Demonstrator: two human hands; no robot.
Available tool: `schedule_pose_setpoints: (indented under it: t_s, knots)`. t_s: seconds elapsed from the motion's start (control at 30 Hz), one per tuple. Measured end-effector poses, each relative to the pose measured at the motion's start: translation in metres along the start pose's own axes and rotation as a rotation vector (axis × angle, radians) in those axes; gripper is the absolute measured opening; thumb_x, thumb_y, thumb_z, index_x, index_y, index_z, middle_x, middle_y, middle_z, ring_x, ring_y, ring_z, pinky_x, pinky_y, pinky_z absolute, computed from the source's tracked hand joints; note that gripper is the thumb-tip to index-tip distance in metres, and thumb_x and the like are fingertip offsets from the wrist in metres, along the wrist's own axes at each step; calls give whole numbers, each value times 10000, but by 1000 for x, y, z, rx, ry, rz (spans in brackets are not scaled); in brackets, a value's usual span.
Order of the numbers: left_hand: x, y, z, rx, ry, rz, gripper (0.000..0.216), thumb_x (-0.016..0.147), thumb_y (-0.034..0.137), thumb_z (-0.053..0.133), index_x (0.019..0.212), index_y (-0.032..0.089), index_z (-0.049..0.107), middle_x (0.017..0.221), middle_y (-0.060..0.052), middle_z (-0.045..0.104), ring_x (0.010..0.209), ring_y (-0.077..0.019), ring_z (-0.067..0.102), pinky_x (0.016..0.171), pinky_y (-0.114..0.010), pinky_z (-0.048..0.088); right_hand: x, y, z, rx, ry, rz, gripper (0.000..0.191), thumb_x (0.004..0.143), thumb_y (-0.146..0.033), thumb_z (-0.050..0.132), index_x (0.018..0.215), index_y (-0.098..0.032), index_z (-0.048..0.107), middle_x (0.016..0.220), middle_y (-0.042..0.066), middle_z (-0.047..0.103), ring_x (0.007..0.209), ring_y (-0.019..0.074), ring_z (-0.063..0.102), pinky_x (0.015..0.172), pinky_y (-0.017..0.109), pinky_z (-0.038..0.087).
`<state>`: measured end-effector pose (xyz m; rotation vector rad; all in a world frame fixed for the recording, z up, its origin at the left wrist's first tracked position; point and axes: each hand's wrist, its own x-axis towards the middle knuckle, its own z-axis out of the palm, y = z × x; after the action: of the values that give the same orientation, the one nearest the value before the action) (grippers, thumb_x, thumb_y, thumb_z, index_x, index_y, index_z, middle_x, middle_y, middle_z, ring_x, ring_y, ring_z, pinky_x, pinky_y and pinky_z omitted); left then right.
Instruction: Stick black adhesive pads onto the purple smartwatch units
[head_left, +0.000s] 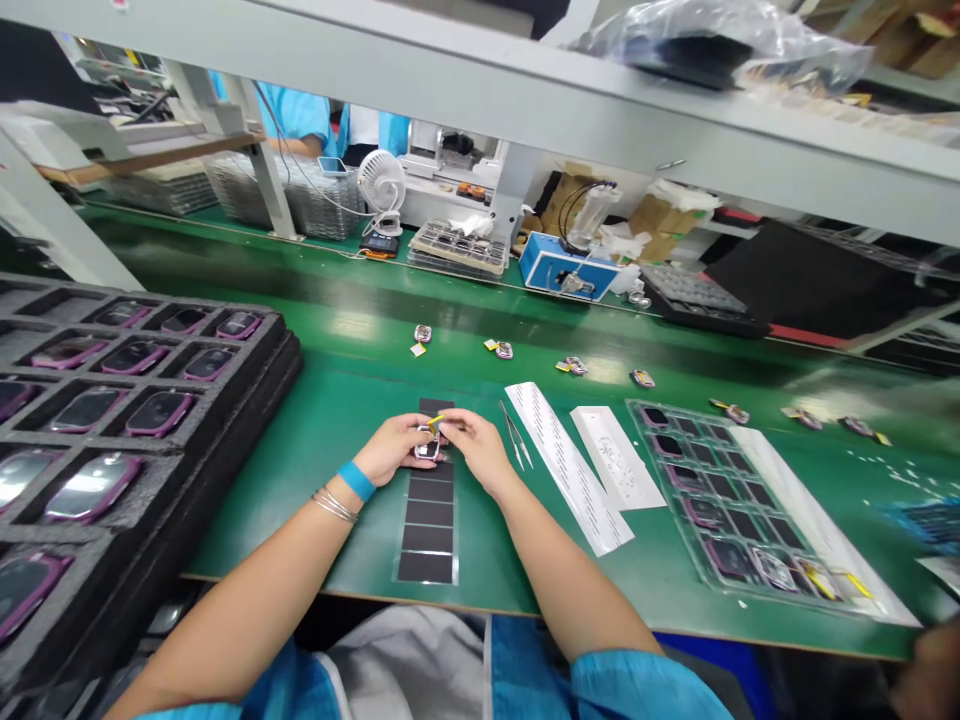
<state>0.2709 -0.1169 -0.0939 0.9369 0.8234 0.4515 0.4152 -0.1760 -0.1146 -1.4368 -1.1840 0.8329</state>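
My left hand [390,450] and my right hand [476,450] meet over a small pink-framed device [427,450] on the green bench. The left fingers grip the device, while the right fingertips pinch a yellow tab [436,422] at its top edge. Beneath the hands lies a strip of black rectangular pads [427,525] on clear film. Steel tweezers [516,435] rest just right of my right hand. A blue wristband [356,481] and thin silver bangles [335,505] circle my left wrist.
A black foam tray [112,420] of pink-framed screens fills the left. Several loose devices [502,350] lie ahead. White printed sheets [568,465] and a clear tray [712,500] sit right. A person's blue sleeve [296,115] shows beyond a low overhead shelf [480,90].
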Motion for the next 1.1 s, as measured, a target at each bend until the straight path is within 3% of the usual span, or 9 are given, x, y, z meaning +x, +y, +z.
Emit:
schedule_pose_setpoints:
  t_s: [0.07, 0.17, 0.37, 0.5, 0.63, 0.77, 0.87, 0.97, 1.1]
  knots:
    - [0, 0, -1, -41, -55, -26, 241, 689, 142, 660, 926, 117, 624, 818, -92, 690, 689, -194, 691, 623, -288, 566, 1, 0, -2, 8, 7, -20, 163, 795, -331, 570, 851, -192, 633, 855, 42, 678, 716, 161, 640, 701, 309, 526]
    - [-1, 1, -1, -74, -133, -40, 317, 653, 83, 668, 965, 119, 632, 847, -90, 690, 757, -202, 694, 716, -306, 561, -3, -6, -1, -151, 90, -139, 131, 819, -307, 561, 837, -208, 644, 873, 36, 689, 779, 175, 639, 757, 322, 506]
    - [2, -4, 2, -12, -40, 8, 249, 654, 67, 677, 896, 121, 654, 714, -48, 665, 627, -150, 661, 600, -256, 550, -12, -13, 4, -486, 139, -381, 131, 862, -261, 542, 856, -240, 671, 844, 24, 712, 818, 188, 625, 912, 407, 428]
    - [4, -3, -1, -153, -31, -27, 224, 673, 55, 622, 878, 120, 685, 719, -56, 674, 639, -137, 642, 652, -275, 554, -15, -11, 6, -618, 71, -489, 177, 877, -226, 520, 915, -273, 686, 874, 9, 724, 806, 182, 623, 1052, 496, 297]
    - [4, 0, -6, -316, -47, -23, 229, 709, 77, 580, 907, 107, 692, 777, -81, 687, 701, -143, 648, 721, -289, 546, -16, -12, 8, -683, -11, -501, 197, 879, -205, 524, 943, -300, 685, 982, 6, 711, 912, 199, 595, 1095, 578, 166]
    - [2, 0, -7, -296, -136, 83, 294, 690, 101, 673, 983, 122, 676, 882, -80, 694, 770, -139, 653, 775, -282, 529, -10, -4, 7, -469, 74, -405, 103, 827, -224, 586, 883, -242, 671, 1094, 64, 642, 1050, 213, 558, 1036, 489, 354]
    - [2, 0, -6, -232, -167, 130, 423, 619, 129, 762, 1030, 147, 661, 913, -77, 699, 799, -149, 658, 782, -290, 522, -5, 4, 3, -109, 9, -210, 352, 778, -286, 622, 1121, -228, 567, 1200, 100, 576, 1070, 211, 579, 911, 414, 493]
    - [1, -3, -1, -181, -149, 188, 498, 549, 188, 824, 1017, 143, 659, 877, -83, 705, 770, -165, 663, 744, -301, 527, -7, 3, 3, 136, -179, -49, 498, 770, -345, 623, 1233, -229, 480, 1131, 96, 634, 992, 213, 637, 855, 410, 536]
    - [-19, -9, 1, -155, -159, 299, 492, 563, 302, 824, 1002, 142, 673, 898, -104, 704, 782, -184, 668, 724, -291, 528, -20, -9, 12, 167, -131, -20, 502, 732, -423, 675, 1176, -229, 543, 1123, 104, 651, 1037, 246, 629, 890, 419, 527]
